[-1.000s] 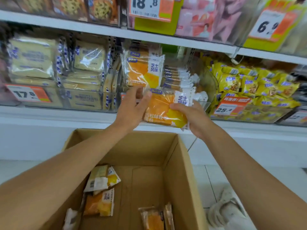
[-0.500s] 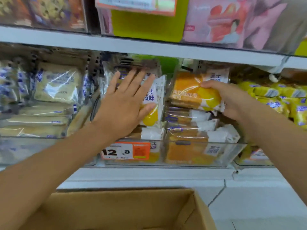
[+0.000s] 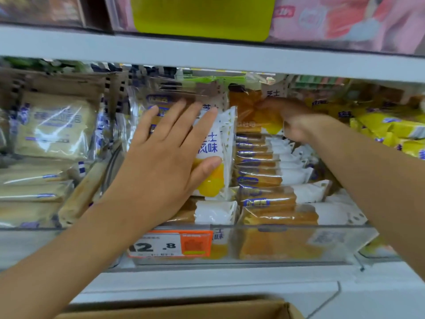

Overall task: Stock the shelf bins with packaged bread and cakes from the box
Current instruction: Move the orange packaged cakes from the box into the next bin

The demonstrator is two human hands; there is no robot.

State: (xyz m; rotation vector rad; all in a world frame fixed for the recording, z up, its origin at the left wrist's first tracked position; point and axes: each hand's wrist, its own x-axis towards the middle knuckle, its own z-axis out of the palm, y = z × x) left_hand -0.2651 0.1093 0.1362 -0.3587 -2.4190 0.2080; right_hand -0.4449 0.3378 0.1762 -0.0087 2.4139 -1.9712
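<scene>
My left hand [image 3: 167, 153] lies flat with spread fingers against an upright orange-and-white bread pack [image 3: 215, 155] in the clear shelf bin [image 3: 287, 245]. Deep at the back of the same bin, my right hand [image 3: 296, 120] grips another orange bread pack [image 3: 250, 111] and holds it above a row of similar packs [image 3: 271, 178]. The top edge of the cardboard box [image 3: 207, 309] shows at the bottom of the view; its inside is hidden.
An orange price tag [image 3: 171, 244] reading 12.8 hangs on the bin front. Pale bread packs [image 3: 55, 127] fill the bin to the left, yellow snack packs [image 3: 391, 132] the one to the right. A white shelf board [image 3: 207, 56] runs close above.
My right hand has carried the orange pack up from in front of the bin to its back. My left hand let go of that pack and now presses the upright pack. The view moved closer.
</scene>
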